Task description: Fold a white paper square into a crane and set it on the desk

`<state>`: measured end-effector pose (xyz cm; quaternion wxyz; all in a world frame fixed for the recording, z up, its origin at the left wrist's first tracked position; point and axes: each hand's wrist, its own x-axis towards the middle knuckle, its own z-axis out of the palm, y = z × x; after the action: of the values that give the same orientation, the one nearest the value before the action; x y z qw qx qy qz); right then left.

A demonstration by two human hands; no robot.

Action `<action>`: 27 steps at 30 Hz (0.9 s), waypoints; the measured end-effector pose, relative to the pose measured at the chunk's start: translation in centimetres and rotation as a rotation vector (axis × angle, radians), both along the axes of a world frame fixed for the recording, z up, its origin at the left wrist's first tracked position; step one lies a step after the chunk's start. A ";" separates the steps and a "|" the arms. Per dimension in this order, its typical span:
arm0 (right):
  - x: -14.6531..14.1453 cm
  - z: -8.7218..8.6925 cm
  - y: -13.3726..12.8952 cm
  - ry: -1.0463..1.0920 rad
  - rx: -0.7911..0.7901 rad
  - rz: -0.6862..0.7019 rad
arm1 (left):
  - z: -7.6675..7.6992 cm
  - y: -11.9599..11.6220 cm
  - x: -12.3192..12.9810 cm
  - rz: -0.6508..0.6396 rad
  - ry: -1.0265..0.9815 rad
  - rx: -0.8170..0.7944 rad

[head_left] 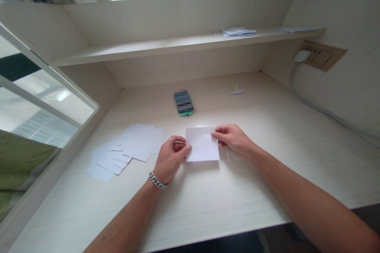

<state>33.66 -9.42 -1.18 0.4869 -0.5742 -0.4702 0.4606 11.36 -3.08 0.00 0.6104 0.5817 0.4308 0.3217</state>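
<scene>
A square sheet of white paper (pixel 201 145) is held a little above the desk, its shadow falling beneath it. My left hand (pixel 172 154) pinches its left edge, thumb on top and fingers behind. At the upper right edge my right hand (pixel 233 137) grips the same sheet between thumb and fingers. Left of my left hand, several loose white sheets (pixel 139 140) lie spread and overlapping on the desk. A folded paper crane (pixel 237 91) rests farther back on the right.
A phone (pixel 184 103) with a green edge lies behind the paper. Papers (pixel 239 31) sit on the shelf (pixel 166 48) across the back. A cable (pixel 323 112) runs from the wall socket (pixel 322 55) on the right. The desk's front edge (pixel 225 237) is near me.
</scene>
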 end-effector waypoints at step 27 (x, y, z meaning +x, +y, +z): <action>-0.7 0.1 -0.3 0.039 -0.075 -0.174 | -0.1 -0.1 -1.1 -0.005 0.085 0.000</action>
<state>33.00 -9.69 -1.07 0.5124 -0.6215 -0.3914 0.4451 10.31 -3.21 -0.07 0.5922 0.5961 0.4548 0.2951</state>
